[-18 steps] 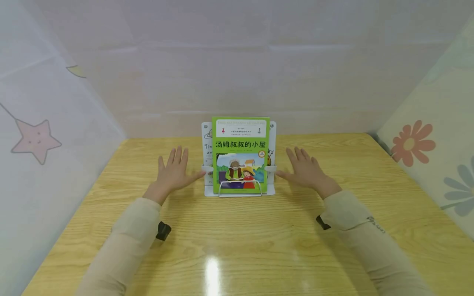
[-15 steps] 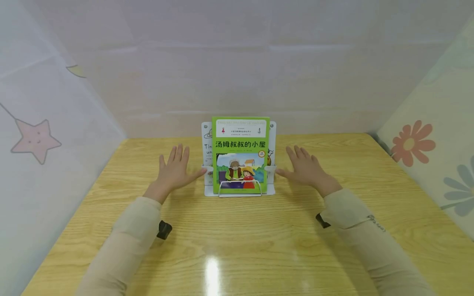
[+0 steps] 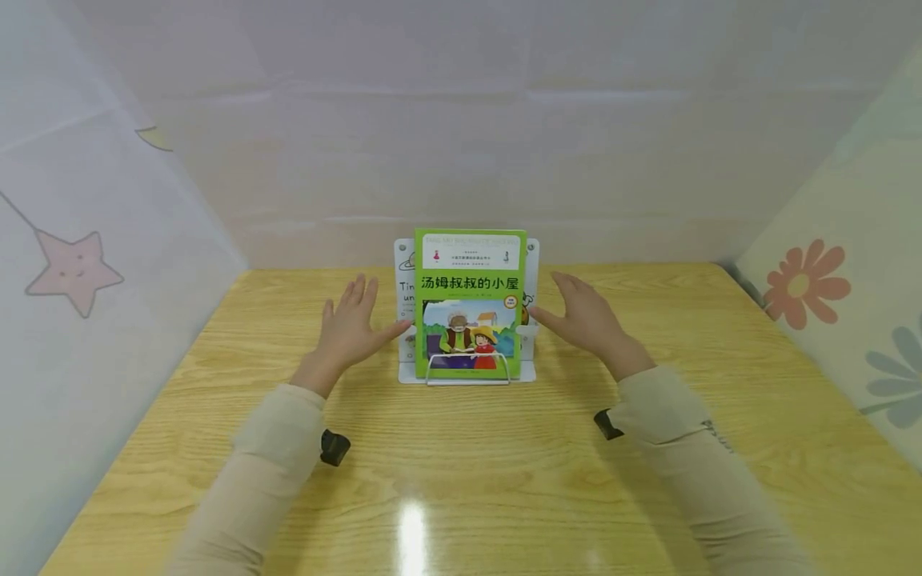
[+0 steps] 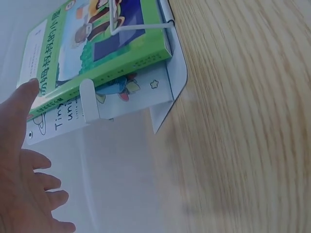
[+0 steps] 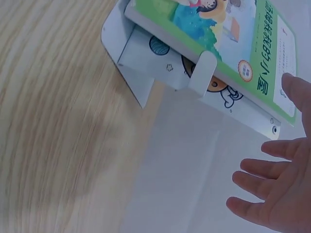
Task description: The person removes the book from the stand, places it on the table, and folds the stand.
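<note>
A green picture-covered book (image 3: 470, 264) stands upright on a white book stand (image 3: 406, 371) at the far middle of the table. Side tabs flank the book, and a wire bar (image 3: 468, 383) crosses its lower front. My left hand (image 3: 351, 324) is spread beside the stand's left side, thumb pointing at the book's edge. On the other side, my right hand (image 3: 587, 320) has straight fingers, its thumb near the right tab (image 3: 527, 330). Both wrist views show the thumbs close to the book's upper cover, with the other fingers off to the side and nothing held.
The wooden table (image 3: 461, 480) reaches back to a pale cloth wall (image 3: 461, 144). Printed side walls carry a pink star (image 3: 74, 270) on the left and a red flower (image 3: 805, 284) on the right. A dark strap piece shows at each wrist.
Both hands have moved inward toward the book, the left to the right and the right to the left. The book and stand keep their place on the table.
</note>
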A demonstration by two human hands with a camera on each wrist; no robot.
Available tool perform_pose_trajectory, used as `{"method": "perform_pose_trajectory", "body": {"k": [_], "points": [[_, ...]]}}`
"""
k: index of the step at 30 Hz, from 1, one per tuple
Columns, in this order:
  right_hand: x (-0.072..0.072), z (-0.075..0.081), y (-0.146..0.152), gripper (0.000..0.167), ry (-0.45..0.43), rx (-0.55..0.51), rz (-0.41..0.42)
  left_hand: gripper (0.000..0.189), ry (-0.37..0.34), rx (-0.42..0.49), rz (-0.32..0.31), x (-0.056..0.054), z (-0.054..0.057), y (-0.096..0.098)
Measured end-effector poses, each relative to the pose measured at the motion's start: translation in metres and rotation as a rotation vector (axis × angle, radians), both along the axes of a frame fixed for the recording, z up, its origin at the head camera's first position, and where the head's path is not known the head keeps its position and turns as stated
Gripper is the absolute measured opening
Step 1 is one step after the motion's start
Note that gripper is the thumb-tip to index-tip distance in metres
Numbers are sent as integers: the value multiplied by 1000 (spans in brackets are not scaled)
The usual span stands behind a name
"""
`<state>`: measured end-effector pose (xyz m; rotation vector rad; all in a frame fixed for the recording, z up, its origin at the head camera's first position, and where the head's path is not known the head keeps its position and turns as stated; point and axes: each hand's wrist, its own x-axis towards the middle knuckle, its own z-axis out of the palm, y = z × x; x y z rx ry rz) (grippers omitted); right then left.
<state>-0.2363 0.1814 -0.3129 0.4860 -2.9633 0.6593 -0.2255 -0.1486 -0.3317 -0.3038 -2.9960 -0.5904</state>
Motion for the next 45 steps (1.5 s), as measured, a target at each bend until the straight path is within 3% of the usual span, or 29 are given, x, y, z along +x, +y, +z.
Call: {"method": "perform_pose_trajectory", "body": {"k": [8, 12, 18, 23, 35, 45], "points": [[-1, -6, -13, 77, -38, -200, -41, 83, -4, 189, 59, 0, -3, 7], [-1, -11, -18, 72, -33, -289, -56, 76, 20, 342, 93, 0, -6, 13], [-1, -20, -24, 64, -6, -369, -78, 62, 60, 561, 77, -4, -14, 24], [-2, -28, -28, 59, 10, -447, -93, 56, 89, 681, 56, -5, -17, 30], [-6, -35, -37, 51, -21, -595, -87, 47, 141, 820, 36, -12, -20, 47], [-11, -35, -44, 45, -8, -582, -110, 48, 222, 746, 29, -18, -26, 51]]}}
